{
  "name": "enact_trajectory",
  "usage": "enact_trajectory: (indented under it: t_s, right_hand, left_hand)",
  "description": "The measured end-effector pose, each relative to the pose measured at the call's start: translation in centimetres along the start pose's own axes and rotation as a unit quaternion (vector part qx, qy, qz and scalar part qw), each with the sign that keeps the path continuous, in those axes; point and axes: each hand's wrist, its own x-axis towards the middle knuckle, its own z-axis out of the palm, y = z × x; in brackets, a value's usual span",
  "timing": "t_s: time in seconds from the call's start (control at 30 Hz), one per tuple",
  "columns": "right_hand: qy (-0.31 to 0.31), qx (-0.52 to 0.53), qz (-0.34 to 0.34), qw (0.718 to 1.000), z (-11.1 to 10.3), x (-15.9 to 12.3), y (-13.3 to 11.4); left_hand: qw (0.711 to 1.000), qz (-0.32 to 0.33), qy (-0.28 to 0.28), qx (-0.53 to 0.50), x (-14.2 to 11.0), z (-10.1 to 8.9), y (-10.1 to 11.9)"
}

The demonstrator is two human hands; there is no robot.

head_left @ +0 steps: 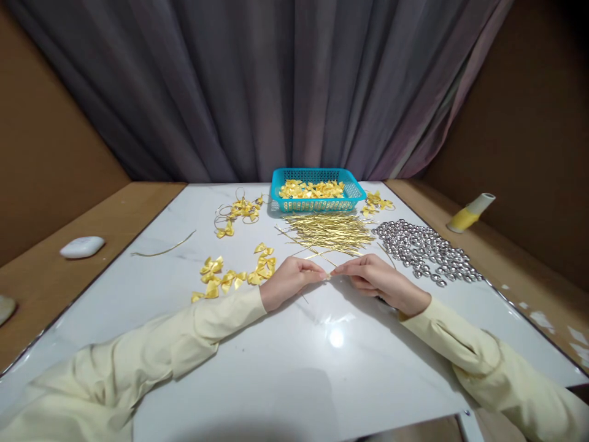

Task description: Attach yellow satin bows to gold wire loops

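Observation:
My left hand (294, 279) and my right hand (375, 279) meet fingertip to fingertip above the white table (276, 368). Both are closed in a pinch on a thin gold wire tie (304, 298); one end of it sticks out below my left hand, while the fingers cover much of the rest. Just beyond the hands lies a pile of gold wire ties (329, 232). Several yellow ribbon bows (227, 280) are scattered to the left of my left hand. Beyond my right hand spreads a heap of shiny silver beads (414, 245). Something dark under my right palm is mostly hidden.
A blue plastic basket (317, 207) with yellow bows stands at the back. Bows with wire loops (243, 209) lie left of it, more bows (378, 201) right. One curved tie (163, 250) lies far left. A yellow-and-white tube (470, 213) and a white object (81, 247) flank the table.

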Motion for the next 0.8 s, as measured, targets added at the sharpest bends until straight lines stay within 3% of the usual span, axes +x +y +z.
enact_trajectory:
  t_s: [0.33,0.8]
  right_hand:
    - [-0.026,0.051,-0.019,0.998,-0.1,-0.2,0.0]
    - [-0.061,0.141,0.008,0.988,-0.6,0.8,0.7]
  left_hand:
    - [1.0,0.004,-0.009,-0.009,0.1,-0.1,-0.3]
    - [1.0,0.019,-0.018,-0.003,0.3,-0.3,-0.8]
